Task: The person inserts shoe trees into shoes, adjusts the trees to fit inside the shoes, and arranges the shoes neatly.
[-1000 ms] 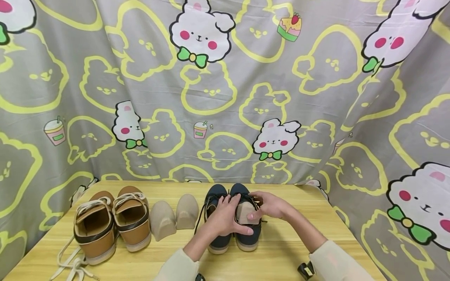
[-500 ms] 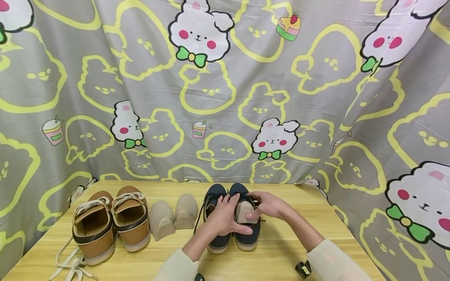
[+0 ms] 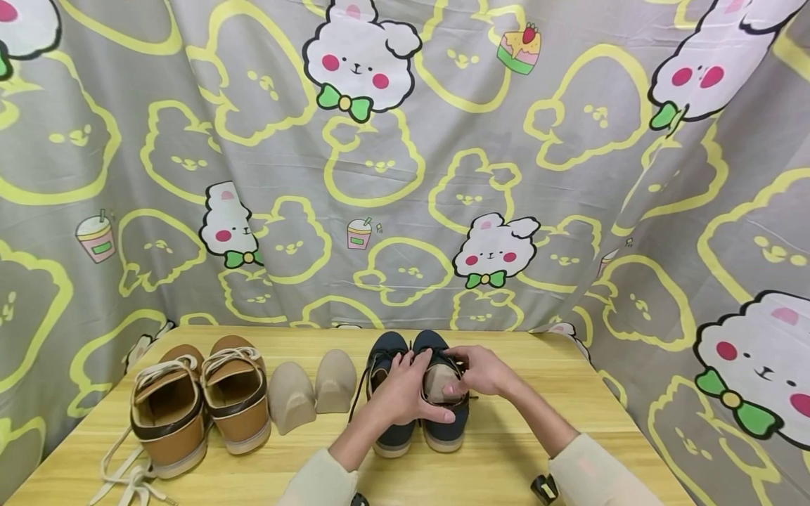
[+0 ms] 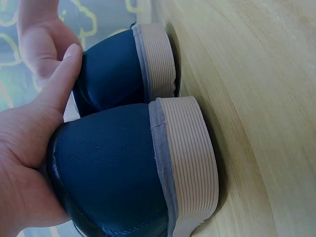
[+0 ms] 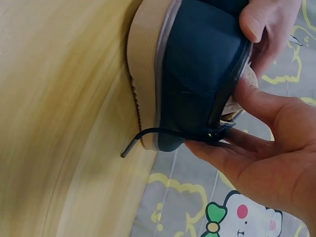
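A pair of navy lace-up shoes stands side by side on the table, toes toward the curtain. My left hand lies across them and holds the right navy shoe, fingers at its opening and thumb along its heel, as the left wrist view shows. The left navy shoe is partly hidden beneath that hand. A beige moulded shoe insert sits in the right shoe's opening. My right hand grips this shoe's outer side near the laces, its thumb pressing on the insert inside.
Two more beige shoe inserts lie left of the navy shoes. Farther left stand tan shoes with cream laces trailing onto the wooden table. A patterned curtain closes off the back and sides.
The insert in the right navy shoe sits slightly deeper. My right hand has shifted a little left with its thumb on the insert. The left hand has stayed put.
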`<action>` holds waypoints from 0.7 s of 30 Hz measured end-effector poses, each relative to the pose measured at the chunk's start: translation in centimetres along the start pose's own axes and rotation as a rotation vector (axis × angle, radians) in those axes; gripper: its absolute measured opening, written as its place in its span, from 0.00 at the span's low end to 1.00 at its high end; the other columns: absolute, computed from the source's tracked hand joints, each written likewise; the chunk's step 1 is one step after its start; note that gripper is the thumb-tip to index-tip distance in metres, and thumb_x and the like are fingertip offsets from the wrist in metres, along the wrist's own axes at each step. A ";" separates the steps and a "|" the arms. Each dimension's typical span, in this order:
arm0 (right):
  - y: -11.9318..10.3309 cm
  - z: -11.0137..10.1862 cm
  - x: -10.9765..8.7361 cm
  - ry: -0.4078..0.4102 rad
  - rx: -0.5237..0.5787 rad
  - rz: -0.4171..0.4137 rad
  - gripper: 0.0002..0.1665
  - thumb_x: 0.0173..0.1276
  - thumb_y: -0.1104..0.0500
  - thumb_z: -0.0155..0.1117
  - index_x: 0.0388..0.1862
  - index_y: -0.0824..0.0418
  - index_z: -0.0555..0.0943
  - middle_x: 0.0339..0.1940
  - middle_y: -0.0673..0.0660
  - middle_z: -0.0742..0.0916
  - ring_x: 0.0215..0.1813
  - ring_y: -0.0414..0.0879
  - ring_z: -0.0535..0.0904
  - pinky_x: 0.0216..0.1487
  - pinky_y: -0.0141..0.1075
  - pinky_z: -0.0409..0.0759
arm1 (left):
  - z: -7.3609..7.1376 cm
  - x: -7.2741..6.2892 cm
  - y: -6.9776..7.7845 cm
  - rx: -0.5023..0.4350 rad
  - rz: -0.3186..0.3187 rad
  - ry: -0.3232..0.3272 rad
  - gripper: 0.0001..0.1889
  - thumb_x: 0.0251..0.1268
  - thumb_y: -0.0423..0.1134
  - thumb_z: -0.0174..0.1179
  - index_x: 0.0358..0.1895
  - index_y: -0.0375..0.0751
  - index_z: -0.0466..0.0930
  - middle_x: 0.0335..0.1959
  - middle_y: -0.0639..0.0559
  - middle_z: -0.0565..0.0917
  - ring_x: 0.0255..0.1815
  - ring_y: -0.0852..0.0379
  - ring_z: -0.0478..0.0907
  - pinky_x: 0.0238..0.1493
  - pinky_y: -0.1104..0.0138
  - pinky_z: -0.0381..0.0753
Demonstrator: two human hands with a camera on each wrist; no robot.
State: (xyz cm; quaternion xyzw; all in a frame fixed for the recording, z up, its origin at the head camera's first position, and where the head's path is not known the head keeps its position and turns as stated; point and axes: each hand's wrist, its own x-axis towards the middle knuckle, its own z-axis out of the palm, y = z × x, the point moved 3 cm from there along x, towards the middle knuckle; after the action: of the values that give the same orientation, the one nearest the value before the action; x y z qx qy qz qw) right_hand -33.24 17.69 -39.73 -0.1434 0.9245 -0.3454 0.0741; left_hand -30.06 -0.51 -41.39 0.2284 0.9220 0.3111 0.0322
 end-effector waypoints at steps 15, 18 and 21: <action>0.2 1.3 0.0 0.229 -0.108 -0.035 0.39 0.44 0.60 0.88 0.59 0.59 0.85 0.52 0.59 0.90 0.53 0.57 0.86 0.49 0.47 0.86 | 0.0 -0.1 -0.2 -0.006 0.003 -0.002 0.62 0.47 0.68 0.75 0.82 0.43 0.53 0.80 0.33 0.57 0.81 0.28 0.48 0.72 0.36 0.63; 0.3 1.6 -0.1 0.251 -0.125 -0.049 0.38 0.44 0.61 0.88 0.58 0.59 0.85 0.52 0.58 0.90 0.52 0.56 0.86 0.48 0.48 0.85 | 0.0 -0.1 -0.2 -0.006 0.011 0.000 0.62 0.47 0.67 0.75 0.82 0.42 0.53 0.80 0.33 0.58 0.80 0.27 0.49 0.72 0.36 0.62; 0.2 1.5 -0.2 0.246 -0.132 -0.054 0.39 0.45 0.60 0.87 0.59 0.60 0.84 0.53 0.58 0.89 0.54 0.57 0.85 0.51 0.49 0.85 | 0.0 -0.1 -0.2 -0.004 0.011 -0.004 0.62 0.48 0.67 0.75 0.82 0.42 0.53 0.80 0.33 0.58 0.81 0.28 0.49 0.72 0.36 0.62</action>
State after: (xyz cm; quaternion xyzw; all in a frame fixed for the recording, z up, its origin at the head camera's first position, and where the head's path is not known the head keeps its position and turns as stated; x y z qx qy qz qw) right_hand -32.70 16.95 -40.96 -0.1292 0.9432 -0.3005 -0.0589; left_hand -30.05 -0.69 -41.53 0.2342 0.9199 0.3128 0.0326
